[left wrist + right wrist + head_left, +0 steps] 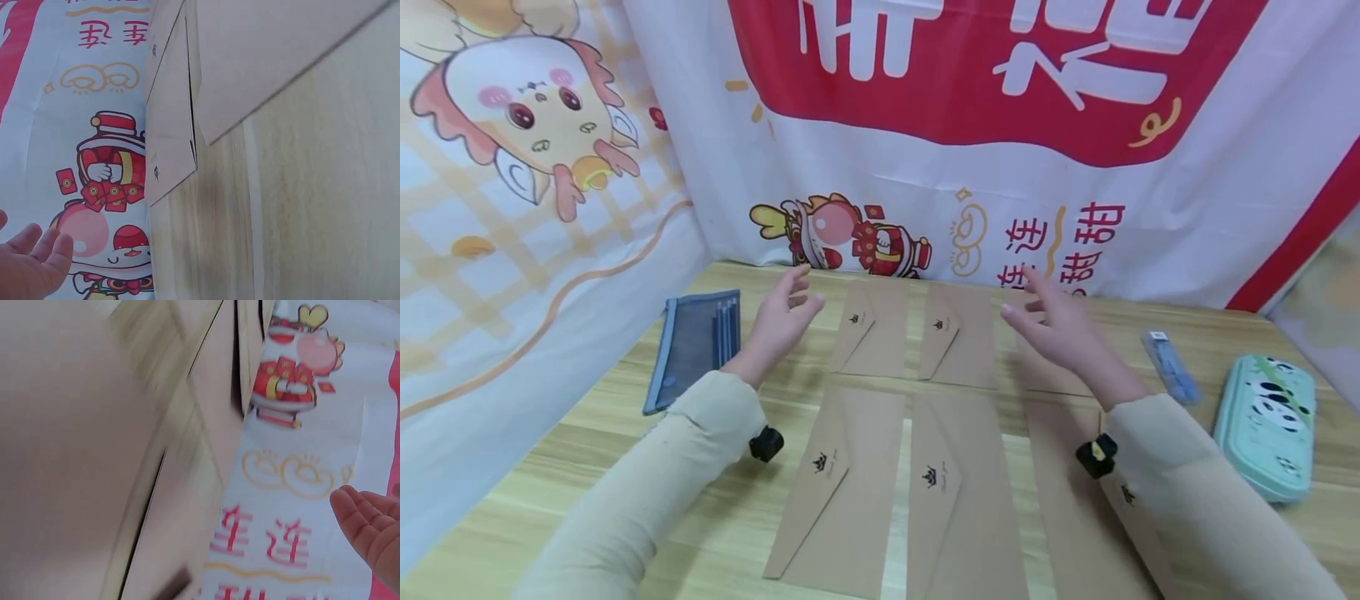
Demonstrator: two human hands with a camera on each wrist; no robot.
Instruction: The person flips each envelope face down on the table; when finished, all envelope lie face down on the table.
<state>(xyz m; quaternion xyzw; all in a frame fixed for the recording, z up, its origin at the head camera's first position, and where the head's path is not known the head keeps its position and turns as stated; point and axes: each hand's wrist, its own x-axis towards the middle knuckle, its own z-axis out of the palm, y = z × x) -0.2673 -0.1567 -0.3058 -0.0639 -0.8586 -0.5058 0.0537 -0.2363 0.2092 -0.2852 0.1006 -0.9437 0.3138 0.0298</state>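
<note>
Grip slack: left hand point(782, 323) near pouch point(691, 354), right hand point(1056, 327) part-hiding envelope point(1047, 371); panda case point(1268, 429) beside packet point(1172, 368).

Envelopes point(865, 500): "Thank you"; cloth point(985, 171): "连连甜甜"

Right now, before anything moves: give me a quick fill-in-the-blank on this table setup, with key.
1. The kraft envelopes lie in two rows of ____.
2. The blue-edged mesh pouch lies on the person's ____ side of the envelopes.
3. The animal printed on the mint-green case is a ____.
4. The left hand and the right hand are both holding ____.

Missing words: three; left; panda; nothing.
</note>
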